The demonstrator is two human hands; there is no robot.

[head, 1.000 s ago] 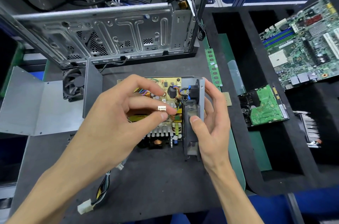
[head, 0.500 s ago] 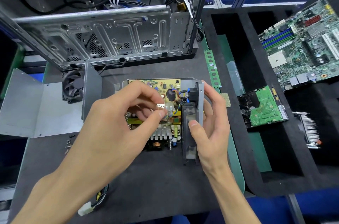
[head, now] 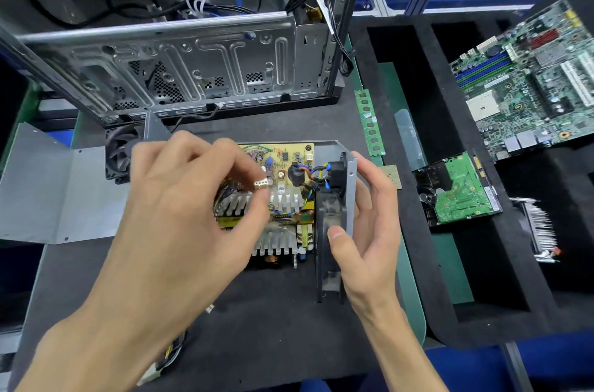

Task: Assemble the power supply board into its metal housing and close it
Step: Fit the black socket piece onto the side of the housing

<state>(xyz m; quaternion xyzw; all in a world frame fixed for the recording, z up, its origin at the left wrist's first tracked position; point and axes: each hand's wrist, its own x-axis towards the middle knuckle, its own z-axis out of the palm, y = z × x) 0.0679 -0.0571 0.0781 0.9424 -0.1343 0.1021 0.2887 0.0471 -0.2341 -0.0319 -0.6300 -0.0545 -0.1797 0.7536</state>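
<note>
Both hands work over the dark mat [head: 273, 311] in the foreground. Reaching in from the lower left, the left hand [head: 180, 218] arches its knuckles upward and pinches a small white connector [head: 261, 183] between thumb and forefinger, just above the finned heat sinks [head: 283, 199]. From the lower right, the right hand [head: 363, 231] stands nearly on edge, its thumb pressed to the near face of the black fan [head: 331, 231] and its fingers wrapped behind the upright grey end wall of the metal housing [head: 352, 186], gripping fan and wall together. Inside that housing, flat on the mat at the middle of the view, lies the power supply board [head: 283, 154]; its long axis runs away from the camera, its yellow component side faces up, and the fan end wall stands along its right edge. Compared with half a second ago, the left hand has moved up and to the right, so the connector sits farther along the board, while the right hand keeps the same grip. Left of the housing rests a bent grey cover panel [head: 48, 189], with a loose fan [head: 119, 154] beside it. Beyond stands an open computer chassis [head: 180, 64]; to the right, a memory stick [head: 369, 121], a hard drive [head: 456, 192] and a motherboard [head: 527, 80] sit in black foam trays.
</note>
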